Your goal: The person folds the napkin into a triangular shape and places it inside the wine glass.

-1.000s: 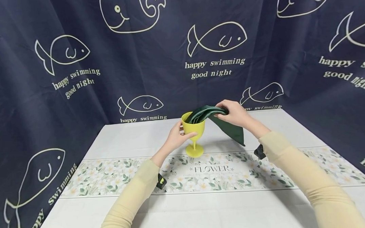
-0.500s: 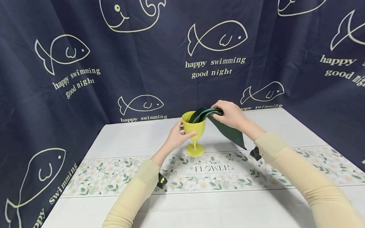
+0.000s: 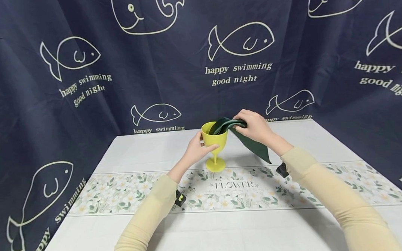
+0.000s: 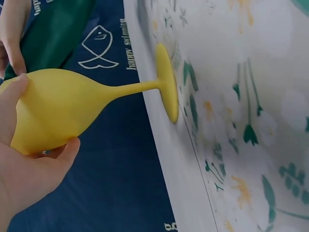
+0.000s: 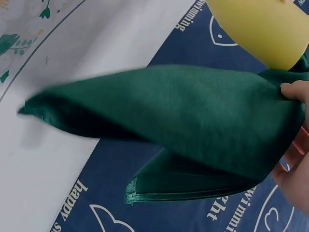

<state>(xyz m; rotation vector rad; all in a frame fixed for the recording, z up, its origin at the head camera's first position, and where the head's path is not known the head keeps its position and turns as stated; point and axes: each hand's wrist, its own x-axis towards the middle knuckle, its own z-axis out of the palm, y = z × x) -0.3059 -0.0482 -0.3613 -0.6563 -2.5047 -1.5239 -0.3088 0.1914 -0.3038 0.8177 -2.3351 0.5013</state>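
Note:
In the head view a yellow plastic goblet (image 3: 217, 141) stands upright near the table's middle, its round foot at the floral band. My left hand (image 3: 196, 149) grips the bowl from the left, thumb across the near side and fingers behind. A dark green satin cloth (image 3: 254, 145) runs in a twisted bunch from my right hand (image 3: 255, 127) over the rim into the bowl. My right hand pinches the bunch just right of the rim. Its loose corners hang below the fingers, spread wide in the right wrist view. The cloth's end inside the bowl is hidden.
The white tablecloth (image 3: 199, 230) carries a floral band (image 3: 136, 188) with the word FLOWER. Behind and at both sides hangs a navy curtain (image 3: 172, 74) with fish drawings, close to the table's back edge. Dark wrist cameras sit under both sleeves.
My right hand has moved slightly left toward the goblet, and the bunch between hand and rim has become shorter. The left hand keeps its grip on the goblet.

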